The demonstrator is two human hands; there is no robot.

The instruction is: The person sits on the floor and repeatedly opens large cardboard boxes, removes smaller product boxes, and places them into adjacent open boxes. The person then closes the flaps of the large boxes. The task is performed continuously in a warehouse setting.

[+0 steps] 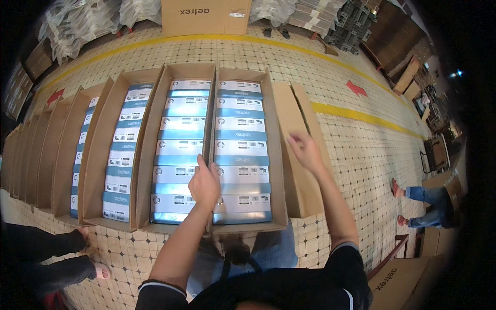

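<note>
Your left hand (203,183) lies over the paired walls where the rightmost open carton (243,75) meets its left neighbour (190,71), index finger stretched forward and the others bent; from above you cannot tell whether they are clamped on the cardboard or only resting there. Your right hand (306,150) is over the closed carton (297,191) on the far right, fingers loosely bent and apart, with nothing visible in their grasp; whether it touches that carton is unclear.

The rightmost open carton is directly in front of you, its long walls running away from you and its near end close to your lap. Inside it sits a single column of white-and-blue boxes (241,124), and the left neighbour carries a similar column, its faces shiny under the light.

Expect a packed carton to be heavy as a whole, probably too much for one hand. Its brown walls look stiff along their length, yet the thin upper edges may bend or crease if you pull on them alone. Better purchase is low on both long sides, or under the two ends. Each inner box should be far lighter, but its glossy face may slip and its corners may dent, so hold it by opposite sides with a flat, even squeeze.
</note>
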